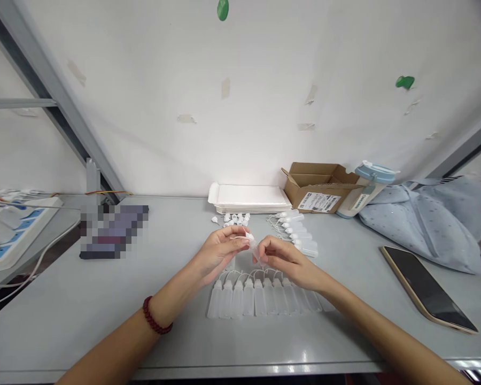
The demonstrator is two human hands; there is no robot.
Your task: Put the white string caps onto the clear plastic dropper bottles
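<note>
My left hand [220,250] and my right hand [282,256] meet over the middle of the grey table [104,310], both pinched on one small translucent squeeze bottle [253,247] held between them. The left fingers grip its white tip end, the right fingers its body. Just below my hands several of the same bottles [260,298] lie side by side in a row. More bottles [299,232] lie in a loose line beyond my right hand. Several small white caps [234,218] are scattered behind my left hand.
A stack of flat white trays [248,199] and an open cardboard box [318,187] stand at the back wall. A blue-lidded jug [364,190], a pale blue cloth bag [428,219] and a phone [427,289] lie to the right. Power strips [12,227] sit left, next to a blurred dark object [112,231].
</note>
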